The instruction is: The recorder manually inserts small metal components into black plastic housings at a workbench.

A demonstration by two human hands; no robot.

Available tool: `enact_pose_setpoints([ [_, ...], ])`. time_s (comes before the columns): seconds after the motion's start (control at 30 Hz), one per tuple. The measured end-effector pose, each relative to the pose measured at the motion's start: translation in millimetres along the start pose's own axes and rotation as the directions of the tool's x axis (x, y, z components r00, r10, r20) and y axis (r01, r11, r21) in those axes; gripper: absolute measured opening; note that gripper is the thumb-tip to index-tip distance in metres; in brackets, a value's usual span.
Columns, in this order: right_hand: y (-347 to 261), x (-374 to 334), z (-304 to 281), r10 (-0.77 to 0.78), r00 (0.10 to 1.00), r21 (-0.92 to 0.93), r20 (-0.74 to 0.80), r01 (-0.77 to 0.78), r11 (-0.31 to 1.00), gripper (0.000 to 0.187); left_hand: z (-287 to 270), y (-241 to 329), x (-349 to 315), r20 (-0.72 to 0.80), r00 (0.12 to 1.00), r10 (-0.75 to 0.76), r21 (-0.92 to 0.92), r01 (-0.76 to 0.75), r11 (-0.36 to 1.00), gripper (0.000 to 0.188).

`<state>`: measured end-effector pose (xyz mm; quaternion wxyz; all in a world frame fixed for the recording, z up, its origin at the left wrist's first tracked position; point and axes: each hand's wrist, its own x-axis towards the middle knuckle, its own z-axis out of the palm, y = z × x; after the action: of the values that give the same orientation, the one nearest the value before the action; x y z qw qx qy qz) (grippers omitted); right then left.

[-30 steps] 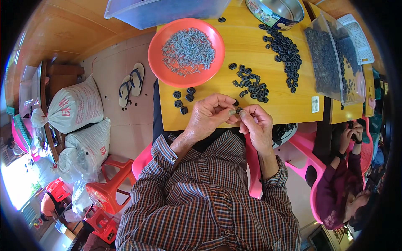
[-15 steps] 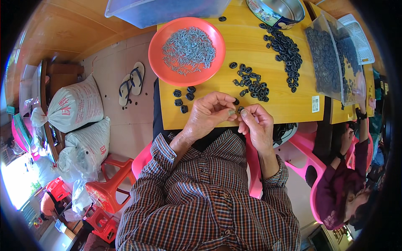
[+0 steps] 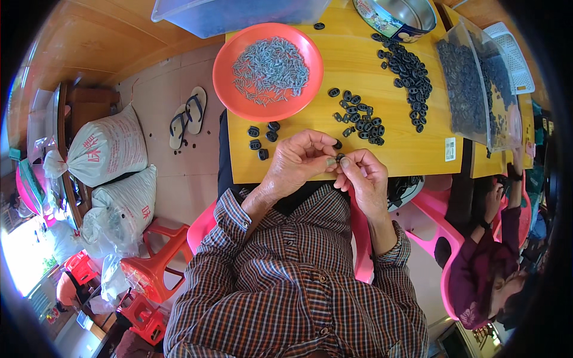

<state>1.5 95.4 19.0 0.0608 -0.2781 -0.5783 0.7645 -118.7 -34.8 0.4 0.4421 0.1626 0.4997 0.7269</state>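
The right hand point(image 3: 368, 179) pinches a small black piece point(image 3: 340, 158) between thumb and finger at the near edge of a yellow table point(image 3: 412, 155); the left hand point(image 3: 297, 164) presses its fingertips together against it, any further hold hidden. Beyond lie five black fasteners point(image 3: 255, 144) at left, two-holed black ovals point(image 3: 361, 124), a coral basin point(image 3: 224, 74) of grey pins point(image 3: 270, 68), and a round tin point(image 3: 387, 25).

Over the near edge of the yellow desk point(image 3: 412, 143), the right hand point(image 3: 365, 173) pinches a small black piece point(image 3: 339, 157) close against the fingertips of the left hand point(image 3: 298, 161). A red basin point(image 3: 222, 77) of small grey pins point(image 3: 271, 68) stands at left; beyond the hands lies a loose cluster of black parts point(image 3: 360, 125), and a longer pile point(image 3: 413, 80) stretches toward a round tin point(image 3: 382, 22).
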Motion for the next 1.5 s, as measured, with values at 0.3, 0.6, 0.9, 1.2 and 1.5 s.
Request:
enact_pose_setpoints([
  [0.3, -3.4, -2.6, 2.8, -0.037, 0.999, -0.104, -0.008, 0.035, 0.994, 0.014, -2.9, 1.0, -0.6, -0.012, 1.0, -0.001, 0.065, 0.002, 0.998, 0.024],
  [0.6, -1.4, -2.1, 3.4, -0.26, 0.965, -0.274, 0.028, 0.258, 0.926, 0.011, -5.5, 5.1, 0.6, 0.007, 1.0, -0.007, 0.185, 0.005, 0.983, 0.022],
  [0.9, -3.8, -4.7, 4.0, -0.133, 0.991, -0.103, -0.015, 0.131, 0.986, 0.014, 0.2, -0.9, 1.4, 0.03, 0.998, 0.055, 0.021, -0.056, 0.998, 0.017],
  [1.2, -8.5, -0.8, 13.5, -0.097, 0.993, -0.087, -0.067, 0.091, 0.992, 0.015, -9.0, -5.7, 0.9, 0.009, 0.996, 0.088, 0.032, -0.089, 0.996, 0.014],
  [1.5, -13.8, 6.8, 24.3, -0.084, 0.995, -0.161, -0.054, 0.074, 0.984, 0.015, -16.4, -4.9, 0.6, 0.012, 0.996, 0.083, -0.003, -0.083, 0.997, 0.013],
])
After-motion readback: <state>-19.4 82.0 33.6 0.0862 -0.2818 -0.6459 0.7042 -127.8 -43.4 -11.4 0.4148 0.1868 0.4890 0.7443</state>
